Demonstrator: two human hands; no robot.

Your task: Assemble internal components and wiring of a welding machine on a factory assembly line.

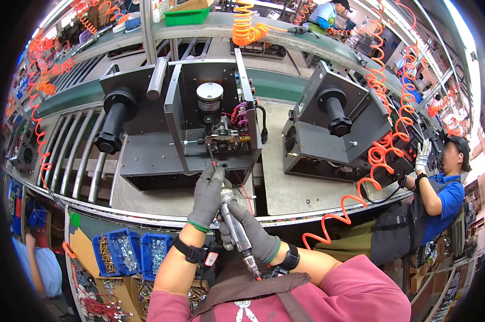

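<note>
My right hand (254, 234), in a grey glove, is wrapped around the silver body of an air screwdriver (238, 224). Its thin front shaft points away from me, into a dark grey machine housing (159, 167). With closed fingers, my gloved left hand (207, 197) steadies the tool's front end near the shaft; the exact grip is partly hidden. Just past those fingertips sits a metal feed mechanism (224, 140), below a motor with a white cap (209, 92). Purple and red wires (241, 114) run beside it. A black spool holder (115, 121) sticks out on the housing's left side.
Another dark housing (336, 131) stands on the right. Metal rollers (73, 153) lie to the left. Blue bins (116, 252) of screws and fittings sit below the line's edge. An orange coiled hose (333, 214) hangs near a co-worker (441, 198) on the right.
</note>
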